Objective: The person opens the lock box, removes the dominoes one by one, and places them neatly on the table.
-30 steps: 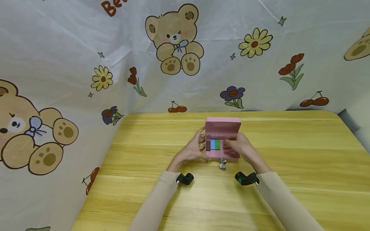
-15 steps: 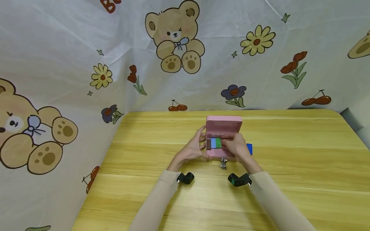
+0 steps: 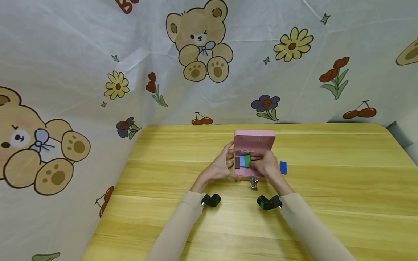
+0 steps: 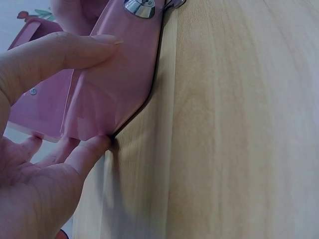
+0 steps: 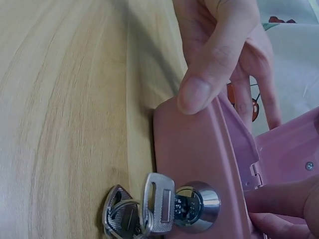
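Observation:
A pink metal cash box [image 3: 246, 173] stands on the wooden table with its lid [image 3: 254, 140] raised. My left hand [image 3: 219, 167] holds its left end, thumb on the front face and fingers along the side, as the left wrist view also shows. Inside lie a dark brown block [image 3: 237, 162], a light blue block [image 3: 242, 161] and a green block [image 3: 247, 161], side by side. My right hand [image 3: 266, 165] reaches into the box and pinches the green block, which sits slightly tilted. The fingertips of that hand are partly hidden in the right wrist view.
Keys [image 5: 154, 206] hang from the round lock [image 5: 199, 206] on the box's front. A flat blue piece [image 3: 283, 168] lies on the table [image 3: 333, 174] right of the box. A bear-print cloth [image 3: 245, 101] hangs behind the table.
My right hand has moved left within the box to the green block, which has tilted. The flat blue piece has come into view at the right. My left hand keeps its hold.

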{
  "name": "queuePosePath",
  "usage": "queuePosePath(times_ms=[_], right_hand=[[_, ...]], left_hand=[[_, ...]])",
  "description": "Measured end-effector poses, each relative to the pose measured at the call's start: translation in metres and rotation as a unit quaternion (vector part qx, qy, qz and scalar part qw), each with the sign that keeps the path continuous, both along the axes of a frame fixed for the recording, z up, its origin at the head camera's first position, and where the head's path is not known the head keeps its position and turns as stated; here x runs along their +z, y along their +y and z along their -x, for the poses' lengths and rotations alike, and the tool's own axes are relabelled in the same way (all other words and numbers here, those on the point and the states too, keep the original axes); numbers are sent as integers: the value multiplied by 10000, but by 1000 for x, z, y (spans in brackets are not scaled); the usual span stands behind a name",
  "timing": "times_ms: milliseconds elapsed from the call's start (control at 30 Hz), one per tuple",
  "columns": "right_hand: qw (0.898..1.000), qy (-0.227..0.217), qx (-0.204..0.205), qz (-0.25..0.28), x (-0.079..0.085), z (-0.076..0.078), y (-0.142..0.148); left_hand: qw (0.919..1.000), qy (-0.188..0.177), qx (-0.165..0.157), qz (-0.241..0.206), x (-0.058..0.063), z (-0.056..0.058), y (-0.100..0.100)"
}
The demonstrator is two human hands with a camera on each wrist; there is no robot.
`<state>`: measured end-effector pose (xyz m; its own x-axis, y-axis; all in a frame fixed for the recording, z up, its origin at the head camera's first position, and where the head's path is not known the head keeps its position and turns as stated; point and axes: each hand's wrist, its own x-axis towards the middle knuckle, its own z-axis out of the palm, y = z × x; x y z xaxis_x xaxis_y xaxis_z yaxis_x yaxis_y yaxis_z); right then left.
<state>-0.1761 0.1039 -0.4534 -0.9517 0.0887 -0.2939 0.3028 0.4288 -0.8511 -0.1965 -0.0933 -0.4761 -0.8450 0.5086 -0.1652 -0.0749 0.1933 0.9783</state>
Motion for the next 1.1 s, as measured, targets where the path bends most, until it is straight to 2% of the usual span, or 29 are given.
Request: queuePosePath(times_ms=[267,433,567,733,800,933,1000,1100], right_hand=[[9999,-79,-14,148,-2,0,-2],[9978,-44,97,658,4,-8,6],[9917,62,152,1276,13,-21,26],[9832,374,46,1785,18,-38,76],[9845,446,-10,1695,16,-43,98],[9958,381,-54,831,7,-50,132],[9989,289,-74,373,3,-51,142],[9998,140,-109,5,-2,-46,144]], left_hand=[[10000,76,28,-32,-2,0,0],[9999,79,29,-56,-3,-1,0],[10000,40,15,-33,-2,-1,0],[10000,34,35,2,-1,-1,1],[10000,58,19,-4,-1,-1,1],[9999,75,-15,-72,-1,-2,1],[9999,59,-29,-103,-2,-2,3],[9999,51,-28,-92,-3,-2,1]])
